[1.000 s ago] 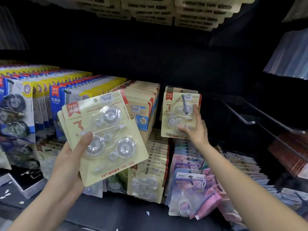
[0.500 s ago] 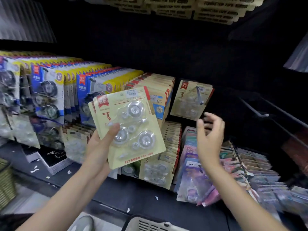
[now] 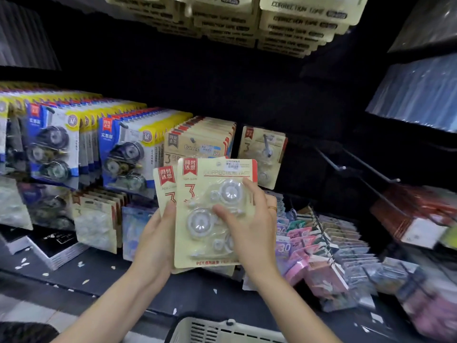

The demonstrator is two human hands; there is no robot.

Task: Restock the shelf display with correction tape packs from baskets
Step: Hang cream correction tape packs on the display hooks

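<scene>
My left hand (image 3: 153, 240) gripped two cream packs (image 3: 212, 214) from behind, thumb curled over the rear one's front. My right hand (image 3: 249, 227) pinched the front pack, fingers across its blister, thumb hidden behind. I held both packs upright in front of the shelf (image 3: 103, 273), just below a single hung pack (image 3: 263, 154) on its peg. A basket (image 3: 222, 330) sat at the bottom edge of view.
</scene>
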